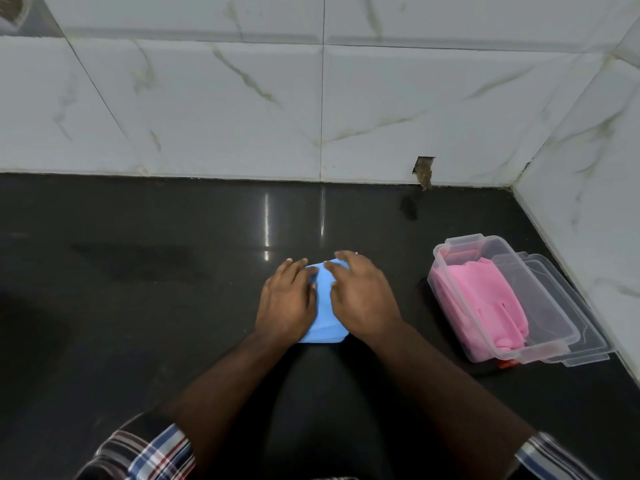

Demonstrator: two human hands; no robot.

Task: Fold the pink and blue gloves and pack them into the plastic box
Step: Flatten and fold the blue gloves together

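Both hands lie flat on the folded blue gloves (323, 303) on the dark surface (138, 306); the left hand (285, 303) and right hand (362, 299) hold nothing, fingers (346, 261) straight and pressing; the pink gloves (481, 299) already sit in the plastic box (450, 247); press the crease firmly, keeping edges aligned, before lifting across.

Both hands flat on the folded blue glove (323, 306) mid-worktop (138, 306), left hand (285, 301) and right hand (360, 296) side by side. Pink glove (485, 299) already inside the clear plastic box (446, 251), near the tiled corner.
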